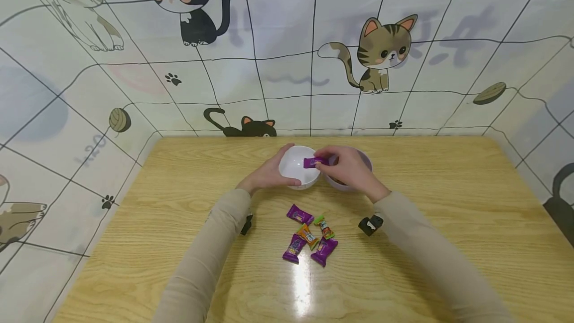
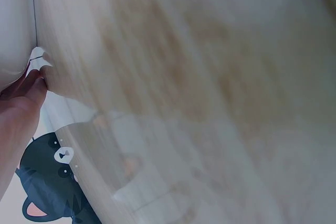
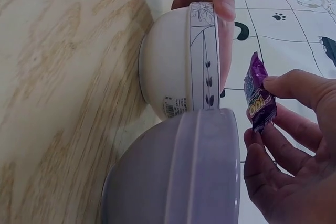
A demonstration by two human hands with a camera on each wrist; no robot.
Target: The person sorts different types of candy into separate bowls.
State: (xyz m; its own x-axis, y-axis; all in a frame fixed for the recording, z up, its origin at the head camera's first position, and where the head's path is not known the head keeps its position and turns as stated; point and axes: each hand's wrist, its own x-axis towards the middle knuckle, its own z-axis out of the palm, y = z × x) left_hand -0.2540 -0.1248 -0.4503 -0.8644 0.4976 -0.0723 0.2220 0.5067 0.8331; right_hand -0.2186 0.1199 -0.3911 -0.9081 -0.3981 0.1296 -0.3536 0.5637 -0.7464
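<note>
A white bowl (image 1: 294, 163) with a leaf pattern round its rim stands on the table, its inside bare where I can see it. My left hand (image 1: 271, 171) grips this bowl from the left, thumb at the near rim. Above the bowl's right side, my right hand (image 1: 347, 166) pinches a purple-wrapped candy (image 3: 259, 95) between thumb and fingers. Beneath that hand is a greyish-lilac bowl (image 3: 168, 177), touching or nearly touching the white one; most of its contents are hidden in the head view.
Nearer the front of the wooden table (image 1: 179, 183) lie several wrapped candies: purple ones (image 1: 294, 248), an orange one (image 1: 308, 236) and a green-ended one (image 1: 325, 227). A cat-patterned sheet (image 1: 287, 79) rises behind the table's back edge.
</note>
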